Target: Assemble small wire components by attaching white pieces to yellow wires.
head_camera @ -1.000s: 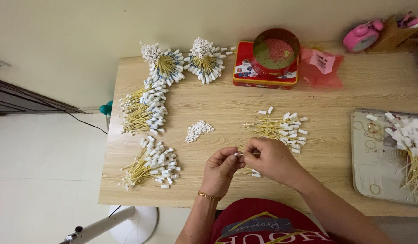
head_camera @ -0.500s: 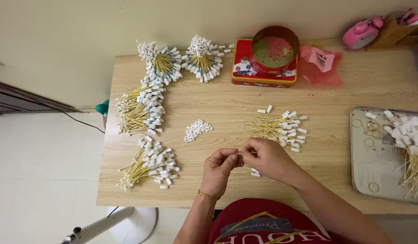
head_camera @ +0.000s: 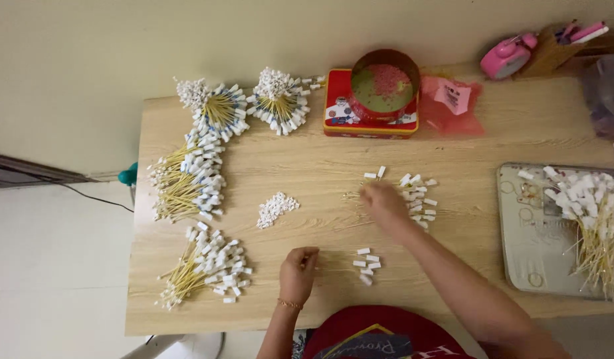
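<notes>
My left hand (head_camera: 298,272) stays near the table's front edge, fingers closed on a thin yellow string (head_camera: 333,269) that runs right toward a few white tags (head_camera: 366,263). My right hand (head_camera: 383,201) is stretched forward and blurred, resting on the loose pile of yellow strings with white tags (head_camera: 413,197) in the middle of the wooden table (head_camera: 493,266). Whether its fingers hold anything cannot be made out. A small heap of tiny white pieces (head_camera: 276,207) lies to the left of it.
Bundles of tagged strings (head_camera: 185,179) lie along the left side and back left (head_camera: 278,103). A round bowl on a red tin (head_camera: 380,93) and a pink bag (head_camera: 453,103) stand at the back. A grey tray (head_camera: 526,226) with more tagged strings sits right.
My right hand has left my left hand and reached forward to the loose pile in the middle. My left hand has stayed near the front edge. A few white tags now show beside it.
</notes>
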